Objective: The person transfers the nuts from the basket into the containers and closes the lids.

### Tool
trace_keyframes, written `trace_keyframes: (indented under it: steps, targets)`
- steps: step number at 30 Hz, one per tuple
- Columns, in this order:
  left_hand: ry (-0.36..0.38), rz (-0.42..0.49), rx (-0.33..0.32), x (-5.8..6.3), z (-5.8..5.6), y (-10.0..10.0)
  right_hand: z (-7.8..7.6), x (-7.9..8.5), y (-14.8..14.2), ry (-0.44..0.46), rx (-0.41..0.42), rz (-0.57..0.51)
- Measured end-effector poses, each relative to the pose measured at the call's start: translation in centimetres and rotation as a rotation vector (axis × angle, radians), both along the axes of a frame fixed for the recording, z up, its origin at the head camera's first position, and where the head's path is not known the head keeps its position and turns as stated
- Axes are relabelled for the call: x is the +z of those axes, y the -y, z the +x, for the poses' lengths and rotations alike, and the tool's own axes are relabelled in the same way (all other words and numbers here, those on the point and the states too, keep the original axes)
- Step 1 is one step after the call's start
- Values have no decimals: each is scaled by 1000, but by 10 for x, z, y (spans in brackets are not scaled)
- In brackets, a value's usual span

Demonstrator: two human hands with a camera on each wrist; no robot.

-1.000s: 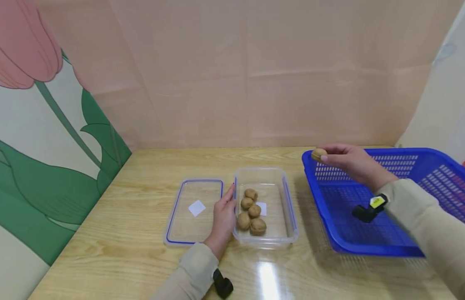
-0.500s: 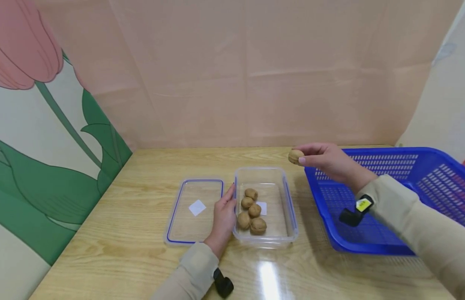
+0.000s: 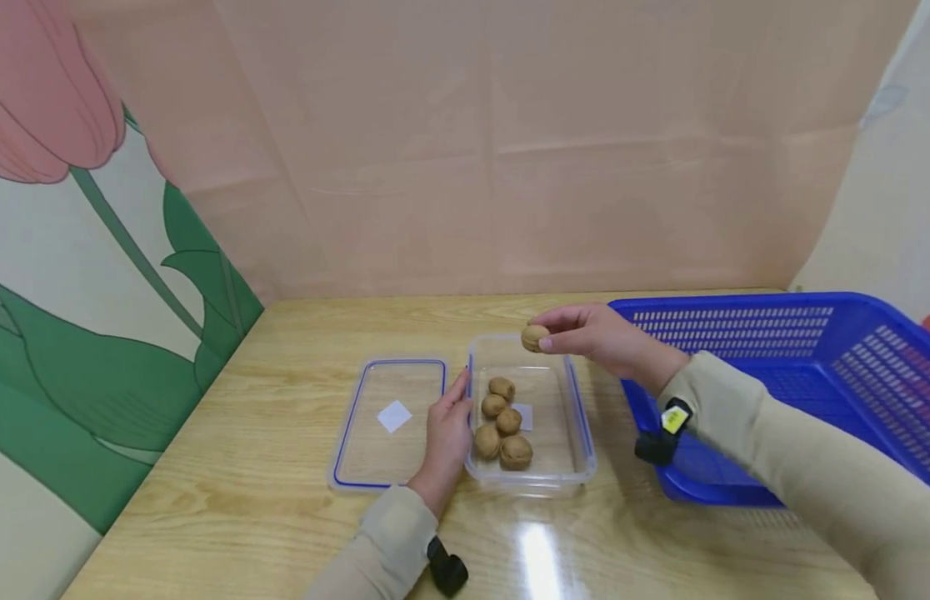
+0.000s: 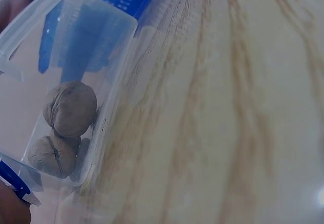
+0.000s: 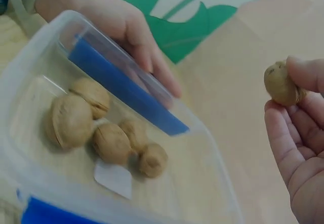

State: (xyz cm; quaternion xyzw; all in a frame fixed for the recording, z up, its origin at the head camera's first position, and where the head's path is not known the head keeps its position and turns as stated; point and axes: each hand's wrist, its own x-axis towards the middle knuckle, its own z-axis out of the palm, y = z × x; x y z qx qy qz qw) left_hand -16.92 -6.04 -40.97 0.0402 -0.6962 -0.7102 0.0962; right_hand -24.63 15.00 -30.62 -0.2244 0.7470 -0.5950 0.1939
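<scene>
A walnut [image 3: 535,337] is pinched between the thumb and fingertips of my right hand [image 3: 603,342], above the far end of a clear plastic food container [image 3: 551,479]. The right wrist view shows the same walnut [image 5: 282,84] between thumb and fingers. Several walnuts [image 3: 508,421] lie together along the container's left side, next to a small white square [image 3: 525,417] on its floor. My left hand [image 3: 446,433] rests against the container's left wall, its fingers stretched along the outside by the blue-edged flap [image 5: 126,90]. Two walnuts [image 4: 70,108] show through the wall in the left wrist view.
The container's lid [image 3: 375,454], clear with a blue seal and a white square, lies flat left of my left hand. A large blue mesh basket [image 3: 735,304] stands at the right, under my right forearm. A pinkish sheet [image 3: 435,208] hangs behind the wooden table [image 3: 247,467].
My right hand has carried the walnut leftward and slightly down, from over the basket's left rim to above the container's far end. My left hand stays at the container's side.
</scene>
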Motion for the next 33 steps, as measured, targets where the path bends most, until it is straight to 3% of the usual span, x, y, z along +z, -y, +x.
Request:
trace_keyframes:
  steps: [8,14,21,33]
  targets:
    - [2,-9,-4,1,0,1,5,-11,29,19,23,161]
    - [15,-3,-19,1,-1,2,8,-19,44,53,51,211]
    - [16,11,-18,1,2,1,11,-23,52,10,35,308]
    - [40,-9,-22,4,1,2,17,-15,51,37,13,253]
